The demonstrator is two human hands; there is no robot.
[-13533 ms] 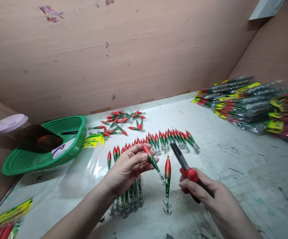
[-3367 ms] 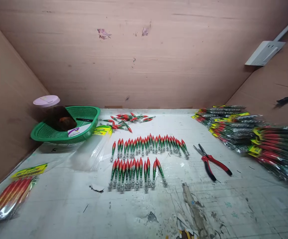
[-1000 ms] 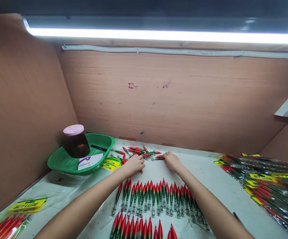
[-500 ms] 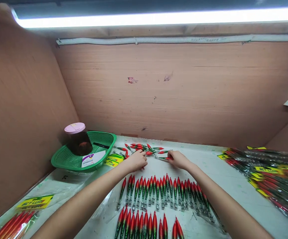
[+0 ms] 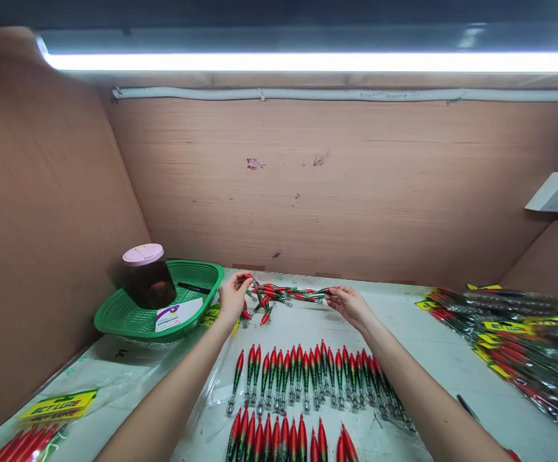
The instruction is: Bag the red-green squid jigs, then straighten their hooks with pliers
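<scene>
Both hands reach to the back of the white table (image 5: pixel 447 378). A tangled cluster of red-and-green squid-jig lures (image 5: pixel 283 295) hangs just above the tabletop between them. My left hand (image 5: pixel 234 300) is closed on the cluster's left end. My right hand (image 5: pixel 348 305) pinches its right end. A few lures dangle below the left hand. Closer to me, two neat rows of the same lures (image 5: pixel 307 378) lie side by side on the table.
A green basket (image 5: pixel 129 321) at the left holds a dark jar with a pink lid (image 5: pixel 146 276). Bagged lures are piled at the right (image 5: pixel 514 333) and lie at the lower left (image 5: pixel 33 430). Brown board walls close in the back and sides.
My hands, earlier resting on the loose lures at the back, have gathered them and lifted the tangle off the table. Much earlier, pliers and one lure were in my hands.
</scene>
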